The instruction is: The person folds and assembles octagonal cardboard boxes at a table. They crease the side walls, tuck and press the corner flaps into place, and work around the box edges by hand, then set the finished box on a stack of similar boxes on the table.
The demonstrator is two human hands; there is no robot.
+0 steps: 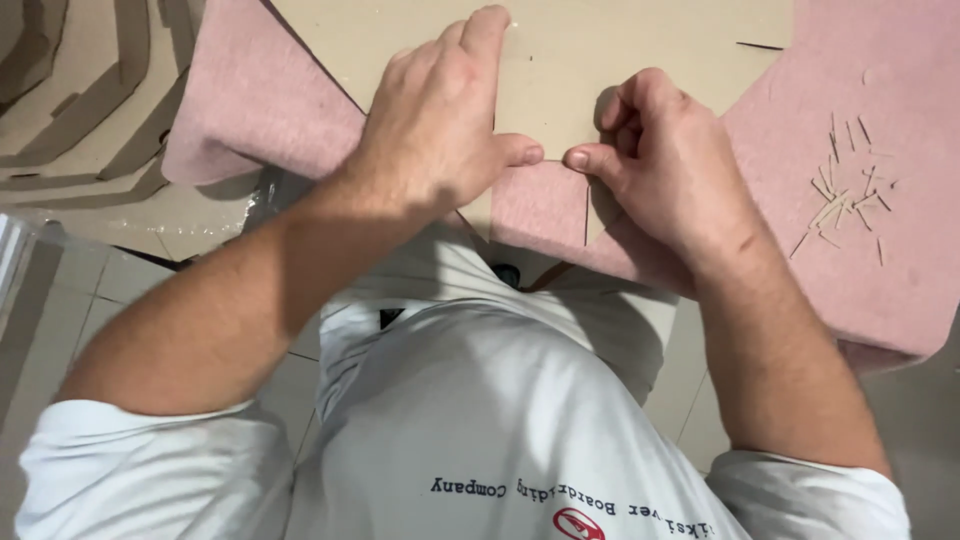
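My left hand [435, 125] presses the cardboard sheet [560, 60] flat while my right hand [665, 150] pinches its near edge, which could tear if I yank.

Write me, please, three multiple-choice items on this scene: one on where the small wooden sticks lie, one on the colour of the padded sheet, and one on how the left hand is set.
1. Where do the wooden sticks lie?
A. On the padded sheet, right of the right hand
B. On the floor tiles
C. Under the left hand

2. What colour is the padded sheet?
A. Blue
B. Pink
C. Green

3. How is the left hand set?
A. Raised in the air
B. Closed round a tool
C. Pressed flat on the tan board

Answers: 1 A, the pile sits on the sheet beyond the right hand; 2 B, its surface is pink; 3 C, palm and fingers lie spread on the board.
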